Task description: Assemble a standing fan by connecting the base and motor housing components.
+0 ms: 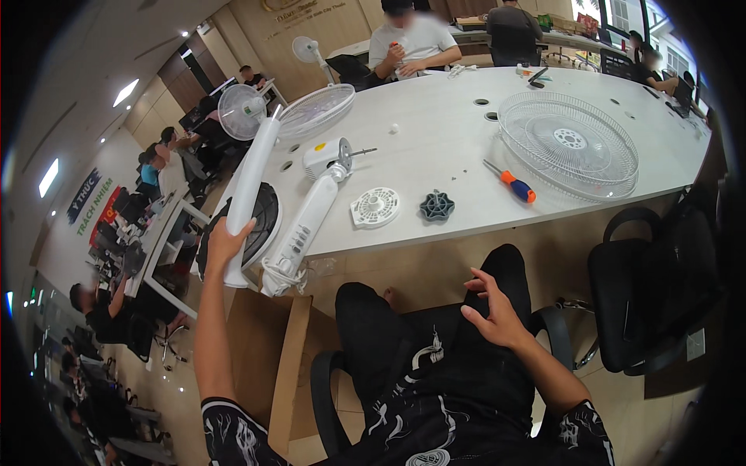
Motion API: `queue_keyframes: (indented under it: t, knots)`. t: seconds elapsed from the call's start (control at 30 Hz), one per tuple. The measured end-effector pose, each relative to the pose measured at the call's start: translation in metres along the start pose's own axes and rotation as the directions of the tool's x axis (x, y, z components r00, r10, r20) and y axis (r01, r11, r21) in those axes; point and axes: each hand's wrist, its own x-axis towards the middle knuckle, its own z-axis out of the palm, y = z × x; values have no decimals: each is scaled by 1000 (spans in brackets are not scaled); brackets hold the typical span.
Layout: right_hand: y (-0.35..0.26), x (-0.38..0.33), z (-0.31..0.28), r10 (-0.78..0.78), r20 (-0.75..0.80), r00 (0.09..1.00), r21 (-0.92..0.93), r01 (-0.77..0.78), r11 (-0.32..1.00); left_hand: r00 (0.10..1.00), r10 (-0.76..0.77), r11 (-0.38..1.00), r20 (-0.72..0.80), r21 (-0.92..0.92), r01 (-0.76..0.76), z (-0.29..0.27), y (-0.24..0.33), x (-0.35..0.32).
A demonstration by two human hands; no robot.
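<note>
My left hand (226, 245) is closed around the lower part of a white fan stand tube (259, 159), which stands tilted near the table's left end. Behind it shows a round black fan base (268, 220), partly covered by the tube. Just right of that lies a white fan body (295, 233) with a control column, a coiled cord at its lower end and a bare motor head (325, 158) with a metal shaft. Over my lap, my right hand (497, 317) hangs with fingers apart, holding nothing. A white slotted plastic disc (374, 208) and a dark lobed knob (437, 206) lie near the front edge.
On the white table (420, 163) are an orange-and-blue screwdriver (518, 186), a wire fan grille (536, 159) and another grille (318, 109). An open cardboard box (291, 365) stands below left. A black chair (649, 287) is at right. A person (412, 43) sits opposite.
</note>
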Motion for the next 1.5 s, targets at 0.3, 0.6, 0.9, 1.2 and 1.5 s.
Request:
queue_keyframes:
  t: [0.3,0.6,0.9,1.2,1.5]
  knots:
    - [19,-9,-9,106,-5,994,-39,-106,994,928,-214,959,304,-115,259,46,-11,57]
    - [32,-15,-17,153,5,988,-47,-153,987,850,-259,953,458,-20,301,66,-3,75]
    - [32,-6,6,102,121,987,-42,-98,994,779,-302,919,549,-48,390,77,-12,62]
    - [23,6,22,100,283,954,-14,-100,995,757,-282,913,589,-78,401,97,-25,53]
    - [22,8,18,82,314,946,30,-96,995,590,-288,824,755,-118,553,108,-18,51]
